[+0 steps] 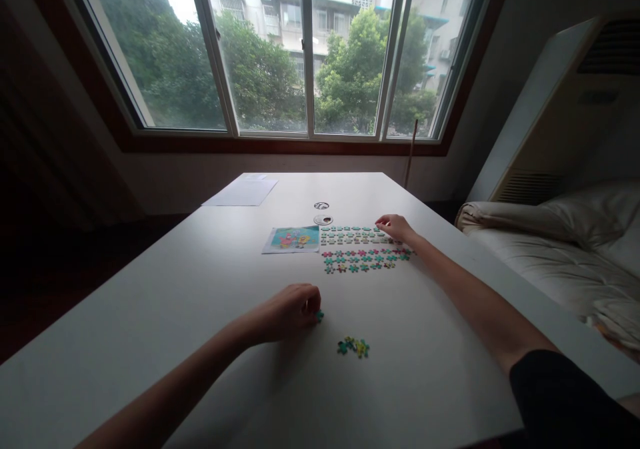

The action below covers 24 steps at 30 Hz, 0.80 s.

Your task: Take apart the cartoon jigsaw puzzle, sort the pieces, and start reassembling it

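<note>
My left hand (pixel 296 307) rests low over the near part of the table, thumb and fingers pinched on a green jigsaw puzzle piece (pixel 321 315). Farther off, my right hand (pixel 396 226) reaches to the right end of the farthest row, its fingertips closed on a small puzzle piece (pixel 379 229) there. Rows of puzzle pieces (pixel 357 260), mostly green with some pink and red, lie below and left of that hand. Nearer to me sits a small loose cluster of green and yellow pieces (pixel 354 347). A colourful cartoon picture sheet (pixel 293 239) lies left of the rows.
Two round stickers or printed marks (pixel 323 219) are on the white table (pixel 200 289) beyond the rows. White paper (pixel 240 192) lies at the far left corner. A cream sofa (pixel 545 249) stands along the right, a thin stick (pixel 411 152) by the window.
</note>
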Tool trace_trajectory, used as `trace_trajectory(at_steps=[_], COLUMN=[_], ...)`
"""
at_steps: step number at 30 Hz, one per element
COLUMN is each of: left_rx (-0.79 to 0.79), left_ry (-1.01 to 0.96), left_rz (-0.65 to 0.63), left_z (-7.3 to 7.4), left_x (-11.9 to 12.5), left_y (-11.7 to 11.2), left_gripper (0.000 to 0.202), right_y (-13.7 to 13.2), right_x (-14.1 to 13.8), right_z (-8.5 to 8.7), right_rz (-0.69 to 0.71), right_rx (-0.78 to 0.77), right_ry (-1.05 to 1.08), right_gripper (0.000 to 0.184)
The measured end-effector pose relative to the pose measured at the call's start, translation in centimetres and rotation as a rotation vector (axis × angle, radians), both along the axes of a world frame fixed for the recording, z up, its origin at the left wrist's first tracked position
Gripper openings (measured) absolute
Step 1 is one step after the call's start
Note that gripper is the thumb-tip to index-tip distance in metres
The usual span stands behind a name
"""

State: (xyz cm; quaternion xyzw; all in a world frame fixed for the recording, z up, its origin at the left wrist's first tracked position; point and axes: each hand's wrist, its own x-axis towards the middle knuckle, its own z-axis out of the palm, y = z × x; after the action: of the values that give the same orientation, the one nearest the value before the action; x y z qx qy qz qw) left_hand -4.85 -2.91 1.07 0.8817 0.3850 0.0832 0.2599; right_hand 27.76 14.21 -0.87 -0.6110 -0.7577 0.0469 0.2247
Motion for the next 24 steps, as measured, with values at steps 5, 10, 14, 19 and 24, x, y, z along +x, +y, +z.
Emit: trace_trajectory(at_steps=[5,10,14,19,24], left_rx=[-0.014,-0.053,-0.063,-0.081,-0.296], left_ry=[-0.012,-0.005,-0.038,-0.113,-0.429], left_rz=[0.016,0.026,0.03,0.046,0.126], left_z=[-0.4,0.1,0.4,-0.1,-1.4], left_x=[0.1,0.3,0.4,0.7,1.7], left_y=[0.3,0.1,-0.3,-0.2,0.3], left_gripper=[0.017,0.018,0.016,0.008,0.017], right_y=[-4.3,-10.6,-14.8,-16.7,-17.4], right_x=[-3.7,-7.6,-9.0,-9.5,-9.8], right_z=[1.5,1.5,0.6,-0.2,-0.1], right_rz=[0.204,0.553,0.66,0.681,0.639], right_rx=[0.091,0.213,0.233,0.21,0.234], right_ry=[0.009,0.037,0.033,0.067,0.093], right_gripper=[0.018,0.012,0.011,0.01,0.016])
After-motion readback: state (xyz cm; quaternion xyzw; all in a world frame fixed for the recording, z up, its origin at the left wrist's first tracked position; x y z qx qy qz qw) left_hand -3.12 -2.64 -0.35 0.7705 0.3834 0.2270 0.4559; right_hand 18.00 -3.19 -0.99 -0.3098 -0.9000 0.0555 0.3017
